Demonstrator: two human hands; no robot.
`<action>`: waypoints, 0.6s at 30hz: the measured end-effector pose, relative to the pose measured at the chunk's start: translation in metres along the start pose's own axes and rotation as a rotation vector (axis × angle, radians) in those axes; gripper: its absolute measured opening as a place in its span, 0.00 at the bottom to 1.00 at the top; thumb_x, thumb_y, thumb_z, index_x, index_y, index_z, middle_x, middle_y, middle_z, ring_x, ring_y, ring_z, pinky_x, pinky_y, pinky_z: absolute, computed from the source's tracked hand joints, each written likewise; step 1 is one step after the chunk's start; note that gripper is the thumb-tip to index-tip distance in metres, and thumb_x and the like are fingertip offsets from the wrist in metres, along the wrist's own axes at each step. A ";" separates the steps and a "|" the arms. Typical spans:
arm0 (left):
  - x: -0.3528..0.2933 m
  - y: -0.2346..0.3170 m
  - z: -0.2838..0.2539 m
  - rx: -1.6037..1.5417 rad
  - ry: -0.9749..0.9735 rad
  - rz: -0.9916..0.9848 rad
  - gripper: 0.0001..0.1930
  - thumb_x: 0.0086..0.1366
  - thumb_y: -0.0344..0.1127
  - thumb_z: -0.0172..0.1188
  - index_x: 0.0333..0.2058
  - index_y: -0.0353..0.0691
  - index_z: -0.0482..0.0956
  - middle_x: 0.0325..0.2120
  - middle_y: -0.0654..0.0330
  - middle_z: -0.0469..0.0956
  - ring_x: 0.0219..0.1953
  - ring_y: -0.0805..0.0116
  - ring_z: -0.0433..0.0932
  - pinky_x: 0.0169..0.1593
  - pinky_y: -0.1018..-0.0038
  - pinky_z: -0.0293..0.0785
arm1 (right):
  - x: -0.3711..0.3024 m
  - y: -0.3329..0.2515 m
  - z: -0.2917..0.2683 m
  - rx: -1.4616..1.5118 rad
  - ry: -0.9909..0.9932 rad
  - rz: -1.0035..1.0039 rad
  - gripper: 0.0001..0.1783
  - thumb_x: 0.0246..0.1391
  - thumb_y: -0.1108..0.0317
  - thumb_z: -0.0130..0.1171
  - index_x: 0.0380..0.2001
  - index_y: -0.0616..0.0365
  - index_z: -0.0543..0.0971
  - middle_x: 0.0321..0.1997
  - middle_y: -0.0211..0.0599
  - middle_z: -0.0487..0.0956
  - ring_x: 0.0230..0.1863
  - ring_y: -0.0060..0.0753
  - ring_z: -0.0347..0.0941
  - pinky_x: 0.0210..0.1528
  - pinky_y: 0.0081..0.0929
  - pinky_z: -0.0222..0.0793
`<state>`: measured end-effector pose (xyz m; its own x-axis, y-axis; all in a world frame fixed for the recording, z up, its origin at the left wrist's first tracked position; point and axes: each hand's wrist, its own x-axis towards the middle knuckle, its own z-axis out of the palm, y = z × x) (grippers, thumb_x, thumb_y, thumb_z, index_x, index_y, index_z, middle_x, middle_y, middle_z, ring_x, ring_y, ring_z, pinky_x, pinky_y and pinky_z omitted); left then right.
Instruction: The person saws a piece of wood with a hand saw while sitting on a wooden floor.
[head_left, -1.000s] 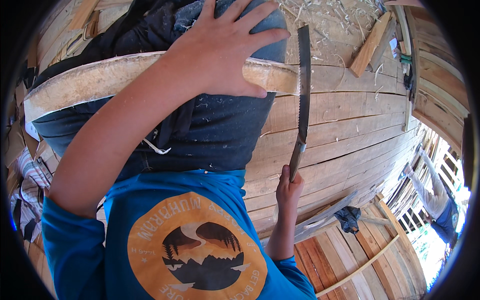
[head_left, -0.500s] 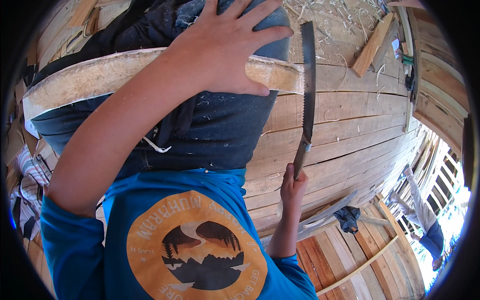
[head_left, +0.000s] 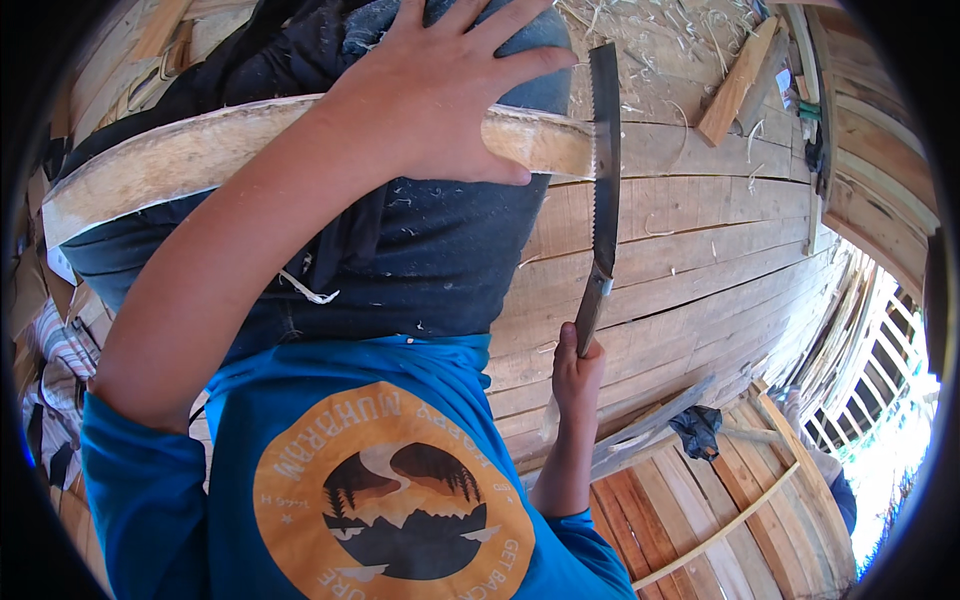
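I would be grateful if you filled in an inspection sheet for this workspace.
Surface: plank floor, with gaps between some boards; the work itself lies across the lap, on dark trousers.
Work items: curved wood strip; saw, its blade at the strip's right end, cut depth unclear.
Clutter: wood shavings on trousers and floor; loose board; black plastic bag.
Hands: left hand spread over the strip; right hand gripping the saw's handle.
Cables: nothing seen.
Surroundings: slatted barrier at right.
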<state>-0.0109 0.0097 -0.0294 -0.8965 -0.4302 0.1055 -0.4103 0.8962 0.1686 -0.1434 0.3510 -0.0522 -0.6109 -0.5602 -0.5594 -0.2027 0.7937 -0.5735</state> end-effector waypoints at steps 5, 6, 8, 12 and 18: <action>0.000 0.000 0.000 -0.055 -0.055 -0.005 0.45 0.53 0.64 0.61 0.64 0.44 0.60 0.68 0.43 0.47 0.70 0.40 0.43 0.66 0.36 0.38 | 0.038 -0.038 0.003 -0.058 -0.024 -0.042 0.24 0.65 0.57 0.52 0.20 0.65 0.69 0.13 0.37 0.60 0.19 0.26 0.53 0.21 0.33 0.53; 0.001 0.000 -0.007 -0.080 -0.077 -0.009 0.45 0.53 0.64 0.61 0.64 0.44 0.60 0.68 0.43 0.47 0.70 0.40 0.42 0.66 0.35 0.38 | 0.048 -0.050 0.004 -0.075 -0.026 -0.047 0.24 0.65 0.57 0.52 0.20 0.66 0.70 0.13 0.37 0.60 0.19 0.27 0.53 0.21 0.33 0.53; 0.002 0.004 -0.023 -0.140 -0.145 -0.023 0.45 0.53 0.64 0.61 0.64 0.45 0.60 0.68 0.44 0.47 0.70 0.40 0.43 0.66 0.35 0.39 | 0.050 -0.050 0.009 -0.101 0.022 -0.041 0.25 0.65 0.56 0.51 0.21 0.66 0.70 0.13 0.39 0.61 0.18 0.28 0.56 0.21 0.35 0.54; 0.000 0.007 -0.030 -0.096 -0.170 -0.033 0.45 0.53 0.64 0.61 0.64 0.45 0.60 0.68 0.45 0.47 0.70 0.40 0.43 0.66 0.34 0.39 | 0.026 -0.038 0.011 -0.021 0.032 -0.037 0.24 0.65 0.55 0.51 0.23 0.65 0.71 0.14 0.42 0.63 0.17 0.33 0.58 0.22 0.36 0.56; -0.002 -0.001 0.012 -0.119 0.101 0.027 0.46 0.53 0.65 0.61 0.64 0.45 0.61 0.68 0.45 0.47 0.70 0.41 0.43 0.65 0.33 0.41 | 0.037 -0.040 0.018 -0.105 0.069 -0.068 0.23 0.65 0.55 0.51 0.23 0.65 0.72 0.14 0.45 0.64 0.17 0.38 0.59 0.22 0.38 0.58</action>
<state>-0.0113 0.0111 -0.0419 -0.8831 -0.4202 0.2087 -0.3581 0.8911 0.2787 -0.1442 0.2948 -0.0606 -0.6436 -0.5989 -0.4765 -0.3221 0.7767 -0.5413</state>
